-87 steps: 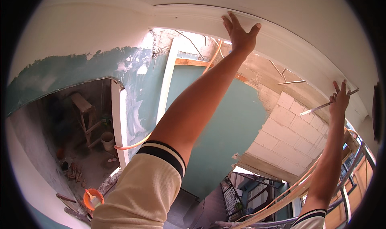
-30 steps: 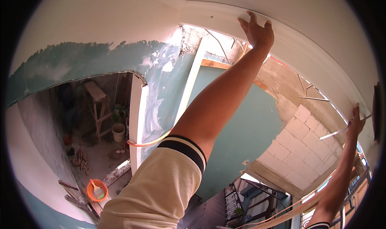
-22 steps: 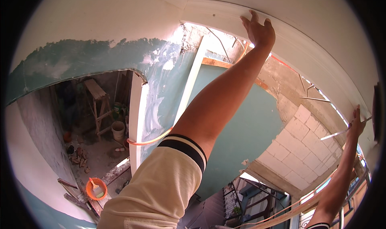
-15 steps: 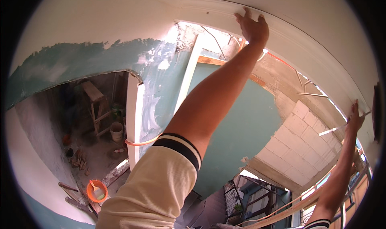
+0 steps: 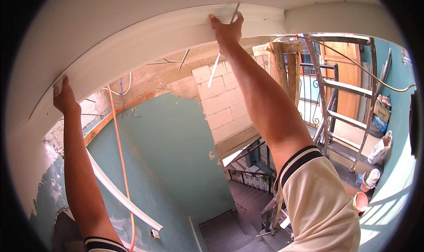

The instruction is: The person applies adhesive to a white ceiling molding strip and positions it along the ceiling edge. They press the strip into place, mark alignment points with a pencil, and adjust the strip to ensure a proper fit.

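A long white cornice moulding (image 5: 145,33) runs along the join between ceiling and wall. My left hand (image 5: 66,97) is raised against its lower left stretch, with fingers apart and pressed on its face. Farther right, my right hand (image 5: 227,30) pushes up against the same moulding near its right end, thumb and fingertips touching it. A thin, flat strip (image 5: 214,70) is gripped in that hand. Its pale end hangs below the palm, and a darker end sticks up past the fingers; the palm hides its middle.
Below lies a stairwell with dark steps (image 5: 254,212) and a railing (image 5: 249,180). A metal ladder (image 5: 349,87) and wooden posts (image 5: 277,70) stand to the right. An orange hose (image 5: 119,150) hangs left, beside a loose white trim strip (image 5: 123,199). Bags (image 5: 380,148) line the right wall.
My view has swung to the right, bringing the ladder and the stairwell into the picture. Both hands remain up against the moulding, and the right still grips the thin strip.
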Tool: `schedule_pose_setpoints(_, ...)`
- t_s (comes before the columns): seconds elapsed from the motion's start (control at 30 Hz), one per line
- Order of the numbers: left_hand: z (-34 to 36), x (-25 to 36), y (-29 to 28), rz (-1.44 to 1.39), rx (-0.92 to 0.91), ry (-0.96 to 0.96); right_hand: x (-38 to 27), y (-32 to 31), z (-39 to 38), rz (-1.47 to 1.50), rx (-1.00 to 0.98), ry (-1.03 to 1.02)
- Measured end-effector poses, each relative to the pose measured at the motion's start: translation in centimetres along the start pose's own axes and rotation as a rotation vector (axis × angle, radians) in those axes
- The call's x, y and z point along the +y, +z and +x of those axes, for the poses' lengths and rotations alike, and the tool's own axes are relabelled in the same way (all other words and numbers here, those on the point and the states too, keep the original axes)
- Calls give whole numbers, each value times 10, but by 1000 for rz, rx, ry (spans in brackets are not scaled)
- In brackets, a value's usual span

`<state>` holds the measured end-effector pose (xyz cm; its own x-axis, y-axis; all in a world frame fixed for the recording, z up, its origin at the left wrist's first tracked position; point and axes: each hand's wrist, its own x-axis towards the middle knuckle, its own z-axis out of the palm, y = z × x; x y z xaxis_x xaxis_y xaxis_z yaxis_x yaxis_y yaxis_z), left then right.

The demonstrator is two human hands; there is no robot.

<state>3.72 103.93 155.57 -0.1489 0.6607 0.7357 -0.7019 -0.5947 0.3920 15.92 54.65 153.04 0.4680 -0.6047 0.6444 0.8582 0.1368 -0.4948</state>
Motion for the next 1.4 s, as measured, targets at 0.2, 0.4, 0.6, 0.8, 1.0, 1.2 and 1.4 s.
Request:
schedule_pose_setpoints(0.2,-3,1,-4,32,-66,10,2,-1,0,-47,28,48)
schedule_pose_setpoints(0.4,-7,7,-6,100,-91,10,2,-6,0,-50,0,77)
schedule_pose_setpoints(0.6,-10,13,-11,124,-145,15,3,-9,0,30,-40,80)
schedule_pose_setpoints(0.8,-12,13,-10,138,-165,12,-4,-21,-5,94,-106,98)
schedule_pose_setpoints(1.0,-5,10,-12,128,-178,31,-2,-25,-4,129,-127,84)
schedule_pose_setpoints(1.2,-20,19,-10,128,-194,4,2,-28,-1,139,-145,71)
schedule_pose_setpoints(1.4,-20,21,-10,113,-184,-22,0,-30,-3,158,-155,77)
